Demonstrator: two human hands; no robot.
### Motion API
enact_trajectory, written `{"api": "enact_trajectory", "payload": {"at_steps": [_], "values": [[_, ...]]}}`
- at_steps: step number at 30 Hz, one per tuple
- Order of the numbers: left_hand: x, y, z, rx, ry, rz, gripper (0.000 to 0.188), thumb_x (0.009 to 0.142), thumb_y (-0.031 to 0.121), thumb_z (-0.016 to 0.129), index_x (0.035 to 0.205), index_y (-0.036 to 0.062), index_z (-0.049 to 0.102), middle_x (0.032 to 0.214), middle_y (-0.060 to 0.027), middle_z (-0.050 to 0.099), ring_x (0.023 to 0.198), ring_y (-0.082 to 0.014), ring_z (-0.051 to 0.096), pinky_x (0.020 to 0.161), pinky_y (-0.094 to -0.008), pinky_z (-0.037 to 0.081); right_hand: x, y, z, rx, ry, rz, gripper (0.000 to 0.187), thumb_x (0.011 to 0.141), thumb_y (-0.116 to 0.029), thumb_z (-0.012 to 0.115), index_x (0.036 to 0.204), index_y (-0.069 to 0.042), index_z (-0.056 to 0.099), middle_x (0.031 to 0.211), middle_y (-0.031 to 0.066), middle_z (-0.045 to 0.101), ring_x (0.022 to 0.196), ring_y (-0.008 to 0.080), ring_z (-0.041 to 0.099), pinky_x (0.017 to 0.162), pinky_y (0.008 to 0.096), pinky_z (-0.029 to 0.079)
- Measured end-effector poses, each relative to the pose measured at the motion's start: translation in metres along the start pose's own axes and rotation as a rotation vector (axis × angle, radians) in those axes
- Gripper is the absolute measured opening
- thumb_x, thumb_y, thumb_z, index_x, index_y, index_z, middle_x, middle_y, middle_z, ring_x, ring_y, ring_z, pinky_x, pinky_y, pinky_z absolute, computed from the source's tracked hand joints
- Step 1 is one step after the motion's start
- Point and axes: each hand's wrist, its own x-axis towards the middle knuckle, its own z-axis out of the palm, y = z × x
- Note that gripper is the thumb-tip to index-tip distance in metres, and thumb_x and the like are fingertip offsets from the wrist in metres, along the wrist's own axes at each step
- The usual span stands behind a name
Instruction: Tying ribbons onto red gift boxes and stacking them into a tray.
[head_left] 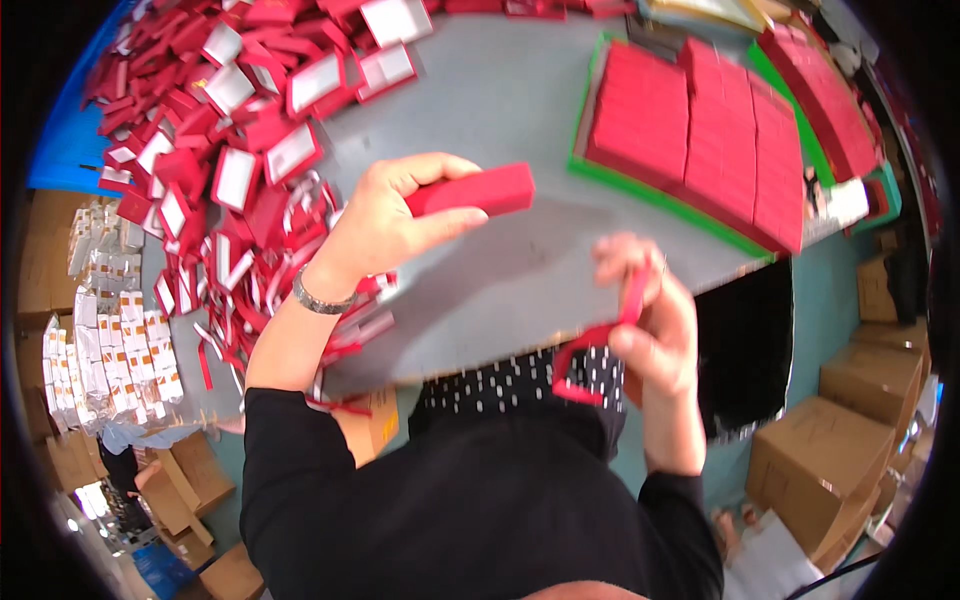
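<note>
My left hand is closed around a small red box, held over the grey table. Its thumb lies along the near side and the fingers wrap the far side. My right hand pinches a red strip that bends into an angular loop and hangs past the table's front edge. To the left lies a heap of red box parts, several with white insides facing up. Loose red and white strips are tangled at the heap's near end.
At the right, rows of red boxes fill a green-edged tray. Another green tray with red boxes stands beyond it. White wrapped packs are stacked at far left. Cardboard boxes stand on the floor at right.
</note>
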Motion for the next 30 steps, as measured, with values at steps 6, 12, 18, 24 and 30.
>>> {"api": "enact_trajectory", "payload": {"at_steps": [6, 12, 18, 24, 30], "values": [[-0.067, 0.031, 0.062, -0.015, -0.177, -0.120, 0.024, 0.074, 0.012, 0.070, 0.094, 0.0002, 0.064, 0.074, -0.0036, 0.064, 0.067, -0.0083, 0.059, 0.063, -0.0243, 0.047, -0.017, -0.014, -0.009, 0.419, -0.133, 0.223, 0.018, 0.079, -0.003, 0.062, 0.088, -0.003, 0.047, 0.081, 0.0123, 0.061, 0.081, 0.0187, 0.060, 0.080, 0.0316, 0.046], [-0.081, 0.032, 0.092, 0.067, -0.278, -0.132, 0.026, 0.072, 0.012, 0.072, 0.093, -0.0018, 0.063, 0.074, -0.0042, 0.063, 0.068, -0.0082, 0.058, 0.063, -0.0227, 0.045, -0.046, -0.027, -0.027, 0.313, -0.297, 0.552, 0.013, 0.082, -0.011, 0.059, 0.083, -0.004, 0.049, 0.072, 0.0000, 0.051, 0.061, 0.0070, 0.048, 0.055, 0.0216, 0.036], [-0.087, 0.024, 0.113, 0.076, -0.341, -0.124, 0.028, 0.071, 0.015, 0.073, 0.092, -0.0006, 0.064, 0.073, -0.0054, 0.064, 0.066, -0.0108, 0.059, 0.061, -0.0249, 0.046, -0.066, -0.028, -0.026, 0.010, -0.438, 0.583, 0.019, 0.088, -0.018, 0.059, 0.078, -0.004, 0.050, 0.067, -0.0036, 0.046, 0.062, 0.0054, 0.040, 0.054, 0.0232, 0.033], [-0.091, 0.022, 0.117, 0.099, -0.383, -0.068, 0.028, 0.069, 0.017, 0.075, 0.089, 0.0007, 0.064, 0.071, -0.0065, 0.064, 0.065, -0.0130, 0.060, 0.061, -0.0260, 0.047, -0.071, -0.015, -0.024, -0.092, -0.581, 0.378, 0.021, 0.088, -0.017, 0.057, 0.075, -0.003, 0.048, 0.055, -0.0008, 0.047, 0.039, 0.0061, 0.044, 0.035, 0.0214, 0.033], [-0.097, 0.018, 0.119, 0.122, -0.349, -0.030, 0.026, 0.069, 0.015, 0.074, 0.088, 0.0004, 0.064, 0.070, -0.0065, 0.063, 0.064, -0.0117, 0.060, 0.060, -0.0254, 0.046, -0.063, -0.028, -0.019, -0.156, -0.629, 0.618, 0.017, 0.087, -0.013, 0.057, 0.075, -0.002, 0.050, 0.052, -0.0009, 0.048, 0.037, 0.0063, 0.045, 0.035, 0.0207, 0.033]]}}
